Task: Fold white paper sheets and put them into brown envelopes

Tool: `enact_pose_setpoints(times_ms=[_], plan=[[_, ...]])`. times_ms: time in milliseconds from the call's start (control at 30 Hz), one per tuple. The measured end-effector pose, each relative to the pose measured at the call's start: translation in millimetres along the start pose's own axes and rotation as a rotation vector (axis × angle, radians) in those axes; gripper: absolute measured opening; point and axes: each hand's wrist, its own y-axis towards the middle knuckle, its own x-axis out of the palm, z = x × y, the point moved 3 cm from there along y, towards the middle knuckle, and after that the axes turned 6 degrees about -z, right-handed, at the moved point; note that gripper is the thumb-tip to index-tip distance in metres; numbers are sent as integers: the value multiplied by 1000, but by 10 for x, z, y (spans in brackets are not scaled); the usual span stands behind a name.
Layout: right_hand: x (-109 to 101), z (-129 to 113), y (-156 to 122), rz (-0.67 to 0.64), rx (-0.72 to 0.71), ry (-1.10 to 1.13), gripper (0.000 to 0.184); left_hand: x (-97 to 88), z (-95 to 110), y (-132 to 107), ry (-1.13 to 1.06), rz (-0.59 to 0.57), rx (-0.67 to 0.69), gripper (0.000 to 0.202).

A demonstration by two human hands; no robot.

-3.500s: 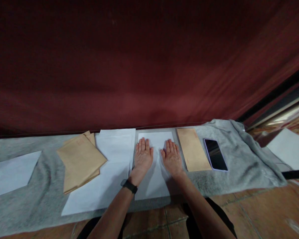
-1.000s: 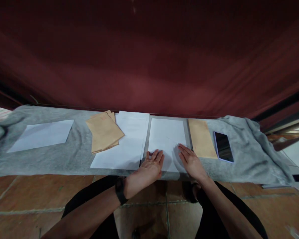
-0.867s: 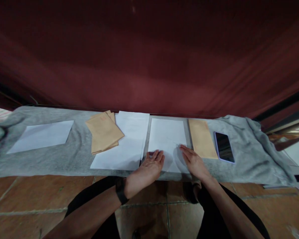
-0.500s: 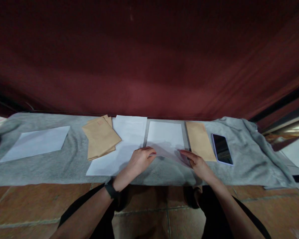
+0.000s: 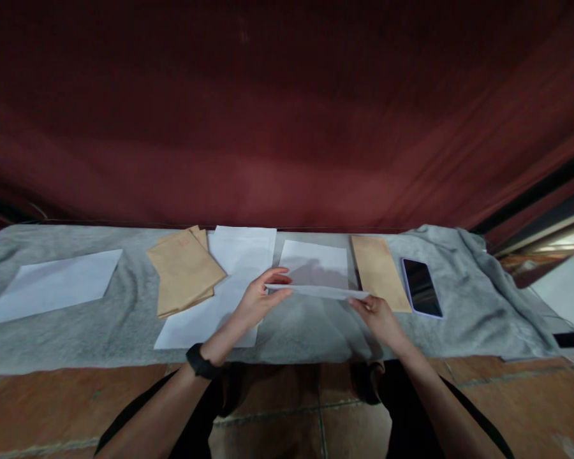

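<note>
The grey cloth [image 5: 301,331] over my worktop is soft and rumpled, so I judge a steady, level hold works better than pressing down. The white sheet [image 5: 318,258] lies straight ahead on it, its near edge raised between my hands. My right hand [image 5: 379,317] has thumb and fingers clamped on that edge's right end; my left hand [image 5: 256,299] has them around the left end, how tightly I cannot tell. Keeping both ends equally high should stop it twisting. The white papers [image 5: 242,252] just beside my left hand could snag. Well to the left is another white paper [image 5: 52,284]; a brown envelope stack [image 5: 184,274] overlaps the papers. A single brown envelope [image 5: 380,271] crowds my right hand; the phone [image 5: 421,287] beyond is clear of it.
</note>
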Motion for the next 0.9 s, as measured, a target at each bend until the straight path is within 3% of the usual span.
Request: enact_pose_setpoints(times_ms=[133,233,400,567,767,900], plan=[[6,11,136,194,-13,135,45,48,-209,174,-64,-7,-28,43],[3,-29,231,256,-25,56,45,75,-307,282,123,67,-102,43],[52,-40,307,267,59,-290,50,91,-212,360,473,116,-179,57],[150,8,316,263,186,-554,69,137,-151,328,605,85,-250,70],[237,-39,314,173,134,-735,54,220,-183,269,691,34,-259,64],[244,-83,259,134,172,-816,43,232,-124,223,770,-30,-295,54]])
